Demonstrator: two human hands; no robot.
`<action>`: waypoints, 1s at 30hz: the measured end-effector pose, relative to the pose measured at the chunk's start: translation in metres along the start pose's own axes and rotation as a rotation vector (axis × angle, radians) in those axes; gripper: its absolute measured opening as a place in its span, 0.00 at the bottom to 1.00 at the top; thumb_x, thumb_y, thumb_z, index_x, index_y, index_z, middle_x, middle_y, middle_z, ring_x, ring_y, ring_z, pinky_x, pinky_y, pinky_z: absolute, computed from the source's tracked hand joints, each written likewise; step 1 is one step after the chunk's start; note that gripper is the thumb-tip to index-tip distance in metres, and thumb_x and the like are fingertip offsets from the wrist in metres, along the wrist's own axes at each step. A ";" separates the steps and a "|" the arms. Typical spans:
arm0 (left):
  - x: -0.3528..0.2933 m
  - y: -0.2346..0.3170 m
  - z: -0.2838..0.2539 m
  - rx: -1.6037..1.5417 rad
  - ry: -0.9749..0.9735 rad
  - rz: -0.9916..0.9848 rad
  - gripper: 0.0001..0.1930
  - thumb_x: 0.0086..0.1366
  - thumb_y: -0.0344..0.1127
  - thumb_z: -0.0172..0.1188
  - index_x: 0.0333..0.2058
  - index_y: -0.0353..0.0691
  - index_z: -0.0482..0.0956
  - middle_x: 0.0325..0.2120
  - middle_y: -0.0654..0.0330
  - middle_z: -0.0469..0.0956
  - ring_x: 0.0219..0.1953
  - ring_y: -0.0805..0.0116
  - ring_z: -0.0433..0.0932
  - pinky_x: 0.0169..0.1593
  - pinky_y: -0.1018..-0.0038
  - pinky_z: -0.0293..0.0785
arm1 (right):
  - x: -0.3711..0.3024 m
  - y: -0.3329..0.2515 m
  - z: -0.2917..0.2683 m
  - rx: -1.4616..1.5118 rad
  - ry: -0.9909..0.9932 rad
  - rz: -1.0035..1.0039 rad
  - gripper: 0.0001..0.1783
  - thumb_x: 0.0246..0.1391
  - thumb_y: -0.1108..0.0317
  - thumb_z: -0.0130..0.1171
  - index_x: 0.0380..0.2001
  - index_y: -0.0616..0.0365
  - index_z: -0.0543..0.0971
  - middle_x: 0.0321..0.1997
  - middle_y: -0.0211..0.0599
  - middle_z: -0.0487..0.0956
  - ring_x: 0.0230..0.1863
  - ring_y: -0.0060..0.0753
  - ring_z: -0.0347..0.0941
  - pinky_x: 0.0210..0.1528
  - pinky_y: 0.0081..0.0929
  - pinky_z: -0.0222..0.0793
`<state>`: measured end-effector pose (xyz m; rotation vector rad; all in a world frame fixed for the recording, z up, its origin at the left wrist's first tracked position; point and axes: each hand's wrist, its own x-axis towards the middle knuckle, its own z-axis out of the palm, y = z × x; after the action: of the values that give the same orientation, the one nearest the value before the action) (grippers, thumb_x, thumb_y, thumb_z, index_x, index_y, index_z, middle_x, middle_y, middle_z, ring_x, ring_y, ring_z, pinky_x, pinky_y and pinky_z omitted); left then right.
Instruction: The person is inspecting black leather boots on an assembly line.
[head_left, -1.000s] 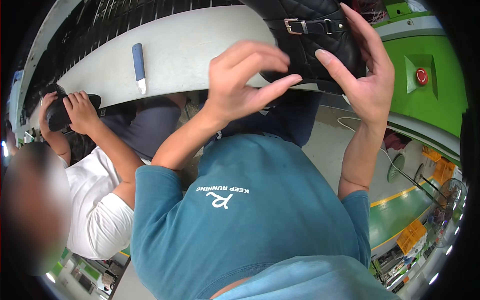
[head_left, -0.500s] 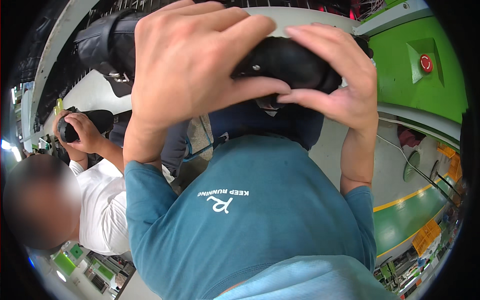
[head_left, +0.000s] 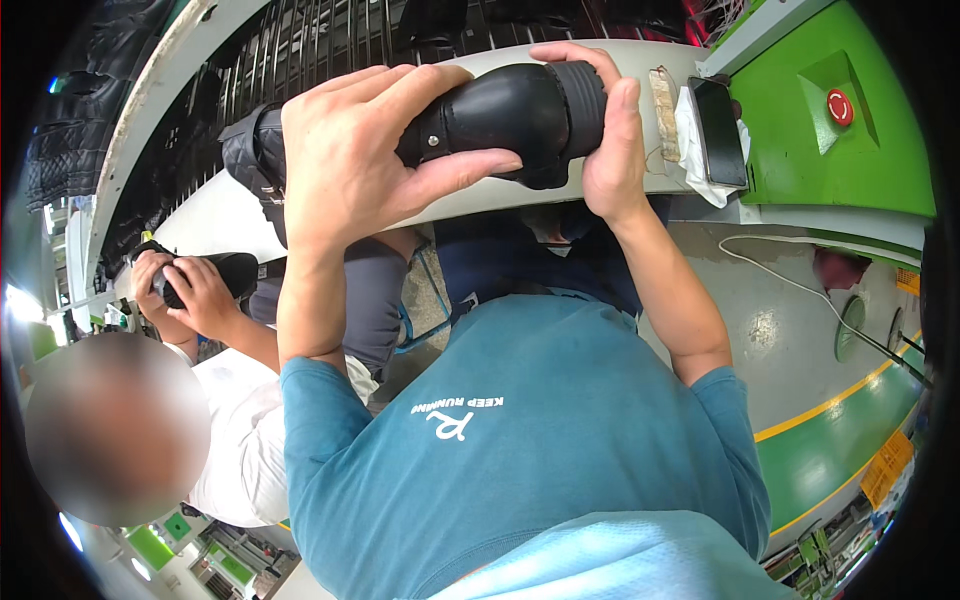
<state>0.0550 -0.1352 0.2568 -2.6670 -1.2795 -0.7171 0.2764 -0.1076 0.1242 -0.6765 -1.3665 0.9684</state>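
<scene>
A black leather-look boot (head_left: 490, 112) lies sideways across my two hands, above the white bench edge. My left hand (head_left: 355, 150) wraps its middle, with the thumb stretched along the near side by a small metal stud. The strapped, buckled shaft part (head_left: 255, 155) sticks out to the left of that hand. My right hand (head_left: 612, 135) is curled round the ridged right end of the boot, fingers over the top and far side. The palm hides part of that end.
A dark phone (head_left: 718, 132) rests on white tissue at the bench's right, beside a worn tan strip (head_left: 664, 112). Right of it stands a green machine (head_left: 780, 150) with a red stop button (head_left: 839, 107). Metal rods (head_left: 310, 40) run behind the bench (head_left: 455, 205). At left, a co-worker holds another black boot (head_left: 230, 272).
My right hand has slid outward to the boot's ridged end, so the thumbs are farther apart. More of the boot shows, and the phone and tissue have come into view.
</scene>
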 end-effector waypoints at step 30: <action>0.001 -0.044 -0.002 -0.027 -0.262 -0.206 0.42 0.48 0.58 0.88 0.52 0.32 0.84 0.29 0.48 0.87 0.33 0.52 0.91 0.40 0.65 0.85 | 0.011 0.066 -0.030 0.267 0.439 0.266 0.30 0.81 0.42 0.42 0.46 0.57 0.83 0.41 0.36 0.90 0.42 0.30 0.87 0.49 0.28 0.81</action>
<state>0.0214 -0.1068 0.2538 -2.7492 -1.6378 -0.4152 0.2937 -0.0629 0.0688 -0.8211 -0.7589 1.1101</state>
